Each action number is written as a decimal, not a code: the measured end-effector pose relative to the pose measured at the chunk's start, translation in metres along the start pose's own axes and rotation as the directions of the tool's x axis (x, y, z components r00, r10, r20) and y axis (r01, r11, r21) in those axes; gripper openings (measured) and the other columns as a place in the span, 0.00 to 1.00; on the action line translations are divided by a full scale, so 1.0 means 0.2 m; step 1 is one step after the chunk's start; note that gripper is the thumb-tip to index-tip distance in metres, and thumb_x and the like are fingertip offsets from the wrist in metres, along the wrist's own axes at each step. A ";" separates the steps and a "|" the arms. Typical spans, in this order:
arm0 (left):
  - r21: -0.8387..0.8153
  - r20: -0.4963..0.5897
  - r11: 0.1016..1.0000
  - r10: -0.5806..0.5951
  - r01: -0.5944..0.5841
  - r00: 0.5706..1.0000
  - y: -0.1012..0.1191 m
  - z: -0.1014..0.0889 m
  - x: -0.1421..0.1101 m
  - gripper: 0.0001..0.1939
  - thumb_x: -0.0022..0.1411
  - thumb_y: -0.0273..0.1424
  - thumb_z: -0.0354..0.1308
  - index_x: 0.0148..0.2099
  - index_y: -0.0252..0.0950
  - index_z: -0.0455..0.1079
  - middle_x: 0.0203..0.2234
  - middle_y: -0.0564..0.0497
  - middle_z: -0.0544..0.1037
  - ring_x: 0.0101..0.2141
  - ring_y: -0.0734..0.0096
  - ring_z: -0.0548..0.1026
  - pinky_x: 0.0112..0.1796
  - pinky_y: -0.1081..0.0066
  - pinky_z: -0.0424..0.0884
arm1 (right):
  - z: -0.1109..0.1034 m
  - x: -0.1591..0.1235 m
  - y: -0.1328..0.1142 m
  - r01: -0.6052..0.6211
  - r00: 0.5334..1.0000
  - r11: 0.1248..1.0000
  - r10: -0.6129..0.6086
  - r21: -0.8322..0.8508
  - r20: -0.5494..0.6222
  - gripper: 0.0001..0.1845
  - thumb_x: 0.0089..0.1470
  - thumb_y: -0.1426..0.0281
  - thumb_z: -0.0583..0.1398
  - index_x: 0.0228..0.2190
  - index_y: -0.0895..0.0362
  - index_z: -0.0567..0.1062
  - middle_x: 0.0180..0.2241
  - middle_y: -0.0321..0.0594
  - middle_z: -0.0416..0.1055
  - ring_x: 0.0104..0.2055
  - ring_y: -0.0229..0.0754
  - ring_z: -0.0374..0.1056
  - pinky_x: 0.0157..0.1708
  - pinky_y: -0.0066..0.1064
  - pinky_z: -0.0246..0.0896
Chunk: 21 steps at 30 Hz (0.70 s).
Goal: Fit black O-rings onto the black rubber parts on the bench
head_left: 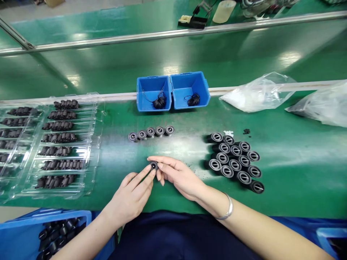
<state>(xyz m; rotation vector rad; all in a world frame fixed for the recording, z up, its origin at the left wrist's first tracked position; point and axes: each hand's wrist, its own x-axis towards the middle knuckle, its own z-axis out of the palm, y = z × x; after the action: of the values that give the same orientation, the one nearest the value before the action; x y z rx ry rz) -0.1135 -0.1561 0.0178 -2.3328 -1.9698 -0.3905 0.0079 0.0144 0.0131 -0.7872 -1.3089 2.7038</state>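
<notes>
Between both hands, just above the near part of the green bench, is a small round black part with a hole in its top. My left hand grips it from the left with the fingertips. From the right, my right hand pinches its edge between thumb and fingers. Most of the part's side is hidden by fingers. A short row of similar black cylindrical parts stands beyond my hands. To the right is a cluster of larger black cylinders, each with a light line across its top.
Two blue bins hold coiled black rings. Clear trays with black parts lie left. White bits and tiny black pieces lie beyond the cluster. Plastic bags rest at the back right. A blue crate stands below left.
</notes>
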 end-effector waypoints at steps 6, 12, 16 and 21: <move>0.017 0.032 1.000 0.016 -0.017 0.999 0.02 0.02 0.02 0.13 0.69 0.24 0.50 0.49 0.34 0.75 0.63 0.47 0.68 0.64 0.54 0.62 0.59 0.56 0.57 | -0.05 0.04 -0.05 -0.174 0.977 0.985 0.171 0.019 0.127 0.20 0.59 0.61 0.62 0.48 0.60 0.74 0.24 0.35 0.70 0.24 0.36 0.70 0.21 0.24 0.66; -0.042 0.082 0.997 0.072 -0.069 0.994 0.00 0.01 0.01 0.17 0.69 0.23 0.46 0.52 0.29 0.74 0.65 0.40 0.65 0.66 0.47 0.56 0.60 0.52 0.58 | -0.06 0.05 -0.08 -0.208 0.971 0.974 0.195 0.088 0.137 0.16 0.60 0.64 0.62 0.46 0.61 0.75 0.28 0.39 0.75 0.25 0.35 0.72 0.24 0.27 0.72; -0.017 0.088 0.998 0.068 -0.066 0.994 0.00 0.01 0.01 0.17 0.69 0.22 0.46 0.52 0.28 0.74 0.65 0.38 0.64 0.67 0.47 0.55 0.59 0.52 0.60 | -0.04 0.05 -0.09 -0.185 0.977 0.979 0.174 0.082 0.124 0.15 0.62 0.64 0.60 0.46 0.59 0.74 0.32 0.40 0.74 0.26 0.36 0.72 0.19 0.25 0.71; 0.025 0.118 0.999 0.045 -0.048 0.992 0.03 0.03 0.01 0.18 0.69 0.22 0.45 0.54 0.28 0.73 0.66 0.39 0.61 0.67 0.47 0.54 0.59 0.54 0.61 | -0.03 0.04 -0.06 -0.129 0.989 0.992 0.128 0.015 0.074 0.12 0.63 0.65 0.59 0.45 0.59 0.71 0.27 0.34 0.71 0.21 0.33 0.69 0.18 0.25 0.71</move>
<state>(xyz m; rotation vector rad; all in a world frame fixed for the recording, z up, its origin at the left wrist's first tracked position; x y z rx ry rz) -0.1065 -0.1537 0.0136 -2.4320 -1.9515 -0.2254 0.0019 0.0273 0.0153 -0.8053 -1.2864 2.8663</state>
